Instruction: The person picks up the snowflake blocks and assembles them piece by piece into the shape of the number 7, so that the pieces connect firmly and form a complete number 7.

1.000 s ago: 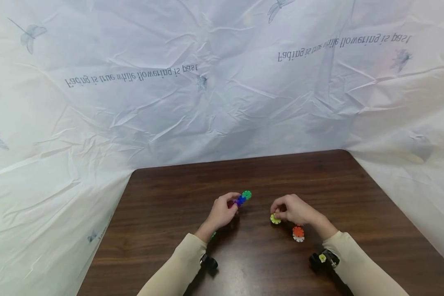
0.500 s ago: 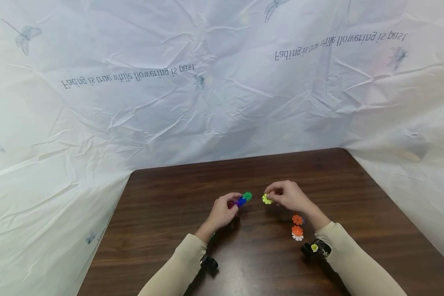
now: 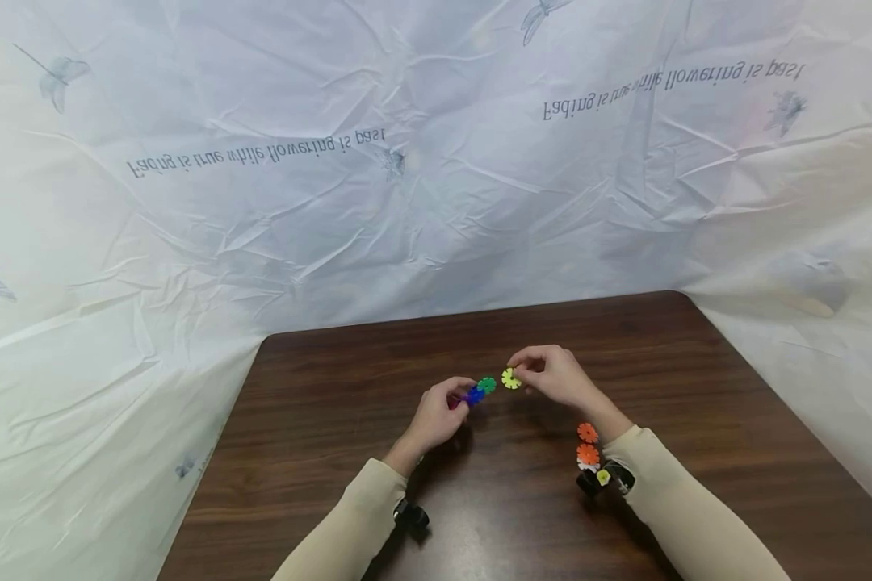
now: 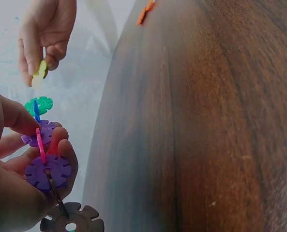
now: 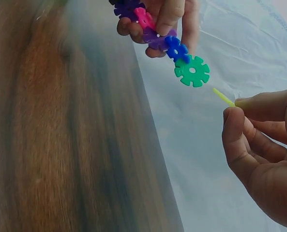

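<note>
My left hand [image 3: 434, 413] grips a chain of notched plastic discs slotted into one another. In the left wrist view the chain shows a purple disc [image 4: 48, 172], a pink disc [image 4: 40, 146], a second purple one and a dark disc [image 4: 73, 218] at the near end. A blue disc [image 5: 176, 49] and a green disc [image 5: 192, 71] form the far end. Between thumb and fingertip, my right hand [image 3: 555, 375] pinches a yellow notched disc [image 3: 510, 378]. Its edge points at the green disc, with a small gap between them.
On the brown wooden table [image 3: 320, 484], orange discs [image 3: 587, 454] and a partly hidden white one lie beside my right forearm. A wrinkled white printed sheet [image 3: 436, 202] hangs behind the table's far edge. Each wrist wears a black camera [image 3: 412, 519].
The right hand has lifted the yellow disc and carried it left and away from me, close to the green disc. My left hand has stayed nearly still with the chain.
</note>
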`<state>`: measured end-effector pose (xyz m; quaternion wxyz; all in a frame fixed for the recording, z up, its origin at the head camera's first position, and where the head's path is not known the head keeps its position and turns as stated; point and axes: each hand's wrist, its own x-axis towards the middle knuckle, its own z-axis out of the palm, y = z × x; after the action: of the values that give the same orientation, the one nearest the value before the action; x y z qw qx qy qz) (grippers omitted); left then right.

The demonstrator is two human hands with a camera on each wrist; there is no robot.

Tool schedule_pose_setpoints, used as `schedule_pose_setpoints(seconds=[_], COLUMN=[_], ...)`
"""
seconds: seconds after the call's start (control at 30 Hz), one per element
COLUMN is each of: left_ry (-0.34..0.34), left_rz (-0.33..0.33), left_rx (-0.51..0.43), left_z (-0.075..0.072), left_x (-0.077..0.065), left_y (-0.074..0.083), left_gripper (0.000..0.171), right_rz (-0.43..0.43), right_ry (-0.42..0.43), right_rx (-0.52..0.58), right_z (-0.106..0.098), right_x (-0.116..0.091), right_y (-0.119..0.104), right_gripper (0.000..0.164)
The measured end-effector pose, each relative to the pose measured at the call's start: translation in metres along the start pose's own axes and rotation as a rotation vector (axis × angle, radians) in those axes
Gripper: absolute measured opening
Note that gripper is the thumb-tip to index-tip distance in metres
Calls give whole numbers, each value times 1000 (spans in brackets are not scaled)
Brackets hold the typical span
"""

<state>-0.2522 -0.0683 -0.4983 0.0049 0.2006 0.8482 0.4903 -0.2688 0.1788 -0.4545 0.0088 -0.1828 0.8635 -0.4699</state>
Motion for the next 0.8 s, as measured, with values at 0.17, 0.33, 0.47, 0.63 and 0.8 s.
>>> schedule_pose_setpoints(seconds=[0.17, 0.33, 0.47, 0.63, 0.8], left_ry=[2, 1, 4, 18, 39], left_rz=[9, 5, 15, 40, 43], left_rx=[6, 8, 13, 37, 73], left_z=[-1, -1, -2, -3, -5], left_x=[1, 1, 1, 0, 0], left_y=[0, 0, 0, -1, -1], left_gripper=[33, 33, 33, 33, 32], right_rz=[-10, 8, 24, 43, 59], right_ry=[15, 16, 13, 11, 6], right_rx=[27, 46, 58, 77, 104], right_z=[4, 8, 10, 13, 17], right_x=[7, 10, 11, 12, 14], right_y=[1, 3, 2, 1, -2], right_gripper=[11, 12, 12, 12, 12])
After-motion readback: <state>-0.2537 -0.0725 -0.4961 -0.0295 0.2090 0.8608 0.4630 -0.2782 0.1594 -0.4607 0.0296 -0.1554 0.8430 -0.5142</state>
